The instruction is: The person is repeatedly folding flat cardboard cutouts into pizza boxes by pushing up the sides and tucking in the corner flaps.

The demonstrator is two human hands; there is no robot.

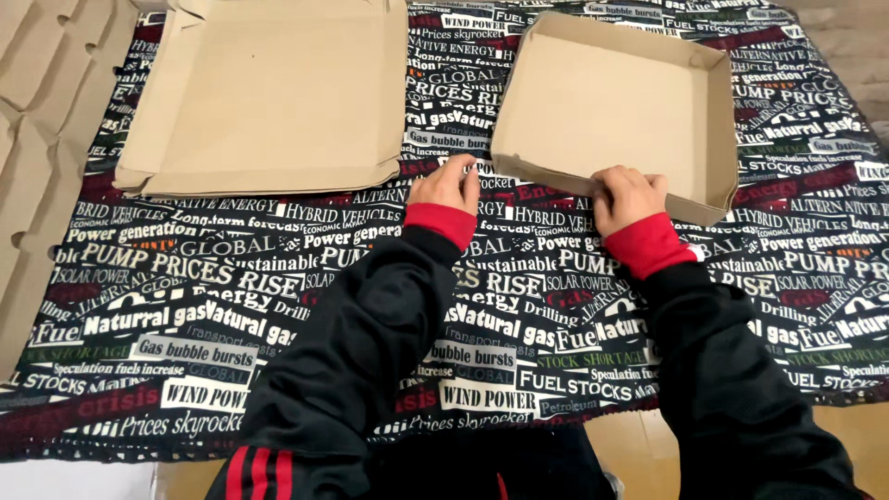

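Observation:
A shallow brown cardboard tray point(607, 102) with folded-up walls lies on the right half of a dark cloth printed with white lettering point(231, 268). My left hand point(447, 183) rests at the tray's near left corner, fingers curled against the near wall. My right hand point(628, 194) presses on the same near wall, further right, fingers bent over its edge. Both arms wear black sleeves with red cuffs. A second, larger flat cardboard tray point(269, 93) lies to the left, untouched.
Stacked flat cardboard blanks point(37, 139) lie along the left edge of the cloth. A bare tan surface point(639, 444) shows beyond the cloth's near edge, between my arms.

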